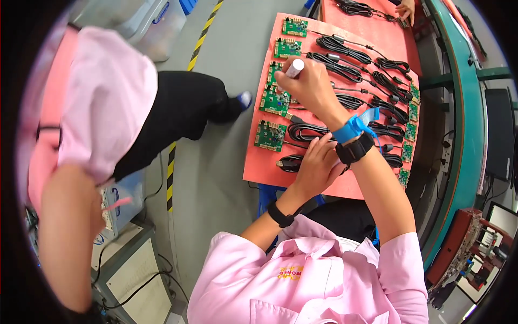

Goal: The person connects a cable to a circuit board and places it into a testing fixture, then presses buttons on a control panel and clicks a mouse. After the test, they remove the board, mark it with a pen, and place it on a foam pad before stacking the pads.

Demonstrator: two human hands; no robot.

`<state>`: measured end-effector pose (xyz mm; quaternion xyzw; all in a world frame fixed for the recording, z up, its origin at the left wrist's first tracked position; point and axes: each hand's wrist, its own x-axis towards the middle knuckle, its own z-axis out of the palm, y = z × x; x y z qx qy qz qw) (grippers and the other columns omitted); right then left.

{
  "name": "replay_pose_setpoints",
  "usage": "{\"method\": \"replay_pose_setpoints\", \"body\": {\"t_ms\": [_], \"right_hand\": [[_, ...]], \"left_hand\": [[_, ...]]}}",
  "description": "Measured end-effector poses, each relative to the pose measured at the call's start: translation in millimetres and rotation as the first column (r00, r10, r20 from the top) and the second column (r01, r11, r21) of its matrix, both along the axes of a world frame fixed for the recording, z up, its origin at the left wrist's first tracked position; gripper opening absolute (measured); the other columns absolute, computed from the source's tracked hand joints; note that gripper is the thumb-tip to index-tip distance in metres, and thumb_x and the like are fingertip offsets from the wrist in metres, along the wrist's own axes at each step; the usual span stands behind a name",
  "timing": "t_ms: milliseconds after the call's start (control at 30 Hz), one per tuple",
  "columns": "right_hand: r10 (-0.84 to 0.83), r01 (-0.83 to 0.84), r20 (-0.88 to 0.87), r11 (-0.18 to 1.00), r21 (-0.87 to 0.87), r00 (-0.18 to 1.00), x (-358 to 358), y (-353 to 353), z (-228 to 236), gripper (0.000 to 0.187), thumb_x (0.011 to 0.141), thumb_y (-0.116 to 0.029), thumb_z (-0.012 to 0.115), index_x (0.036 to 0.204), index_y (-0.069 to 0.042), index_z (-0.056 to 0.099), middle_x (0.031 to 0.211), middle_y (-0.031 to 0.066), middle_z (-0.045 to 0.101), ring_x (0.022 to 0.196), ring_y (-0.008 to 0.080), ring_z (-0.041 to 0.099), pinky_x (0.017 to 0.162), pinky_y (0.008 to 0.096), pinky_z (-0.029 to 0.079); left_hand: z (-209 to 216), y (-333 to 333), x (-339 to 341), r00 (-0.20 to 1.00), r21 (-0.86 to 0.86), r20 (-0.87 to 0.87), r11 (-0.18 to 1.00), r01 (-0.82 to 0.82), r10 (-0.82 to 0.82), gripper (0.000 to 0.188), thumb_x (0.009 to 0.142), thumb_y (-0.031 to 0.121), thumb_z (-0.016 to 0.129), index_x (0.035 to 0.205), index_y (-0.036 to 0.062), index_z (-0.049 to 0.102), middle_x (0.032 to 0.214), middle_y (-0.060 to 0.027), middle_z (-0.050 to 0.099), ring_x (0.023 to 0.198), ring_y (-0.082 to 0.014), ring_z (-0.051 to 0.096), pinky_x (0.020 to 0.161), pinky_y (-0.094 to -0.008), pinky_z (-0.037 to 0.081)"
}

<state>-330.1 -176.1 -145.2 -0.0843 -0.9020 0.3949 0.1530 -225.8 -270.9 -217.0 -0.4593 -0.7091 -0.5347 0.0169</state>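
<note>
My right hand (313, 89) is closed round a thick white marker pen (295, 68), held above a green circuit board (275, 101) in the column along the left side of a pink-red mat (259, 171). The pen's lower end is hidden by the hand. Nearer to me, my left hand (318, 166) lies flat with its fingers stretched over a coiled black cable (302, 131), beside another green circuit board (270, 135). A blue wrist strap (353, 127) and a black band circle my right wrist; a black band (280, 215) is on my left.
Several coiled black cables (345, 49) link the left boards with smaller green boards (408, 151) along the right edge. Someone's hand (406, 11) touches the far end. A person in pink (108, 92) stands at the left, near clear plastic bins (148, 35). A green-framed bench (458, 135) runs along the right.
</note>
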Motion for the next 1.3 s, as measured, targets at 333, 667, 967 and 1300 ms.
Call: {"method": "replay_pose_setpoints", "body": {"t_ms": [333, 667, 967, 1300], "right_hand": [[0.063, -0.067, 0.064, 0.996, 0.061, 0.996, 7, -14, -14, 0.02, 0.073, -0.016, 0.061, 0.066, 0.001, 0.053, 0.055, 0.013, 0.056, 0.05, 0.0239, 0.057, 0.05, 0.0335, 0.044], [-0.029, 0.03, -0.058, 0.999, 0.018, 0.998, -35, 19, 14, 0.023, 0.075, -0.02, 0.06, 0.065, 0.0, 0.055, 0.052, 0.0116, 0.056, 0.049, 0.027, 0.057, 0.051, 0.0346, 0.045], [-0.01, 0.007, 0.049, 0.998, 0.06, 0.999, -43, 19, -12, 0.023, 0.075, -0.022, 0.06, 0.067, 0.0, 0.056, 0.053, 0.0112, 0.057, 0.051, 0.027, 0.058, 0.052, 0.0339, 0.045], [-0.006, -0.003, -0.039, 0.973, -0.232, 0.999, -73, 51, 26, 0.026, 0.072, -0.024, 0.062, 0.066, 0.0, 0.058, 0.058, 0.0113, 0.058, 0.05, 0.021, 0.055, 0.05, 0.0306, 0.043]], "left_hand": [[-5, 6, 1, 0.999, -0.088, 0.033, 0.996, 0.0, 0.002, 0.037, 0.07, 0.019, 0.062, 0.102, 0.0026, 0.051, 0.1, -0.0116, 0.052, 0.105, -0.0298, 0.047, 0.091, -0.0448, 0.034], [-6, 9, 2, 0.999, -0.235, 0.003, 0.971, -0.034, 0.035, 0.027, 0.074, 0.021, 0.061, 0.089, 0.0022, 0.05, 0.09, -0.0108, 0.054, 0.102, -0.0275, 0.049, 0.088, -0.0418, 0.035], [-9, 9, 4, 0.999, -0.267, 0.004, 0.962, -0.048, 0.051, 0.026, 0.074, 0.023, 0.061, 0.085, 0.0024, 0.049, 0.088, -0.0102, 0.054, 0.101, -0.0267, 0.049, 0.086, -0.0392, 0.037], [-10, 11, 1, 0.998, -0.265, 0.007, 0.963, -0.051, 0.055, 0.021, 0.072, 0.02, 0.064, 0.084, 0.0055, 0.053, 0.089, -0.0043, 0.055, 0.099, -0.0238, 0.05, 0.083, -0.0375, 0.037]]}}
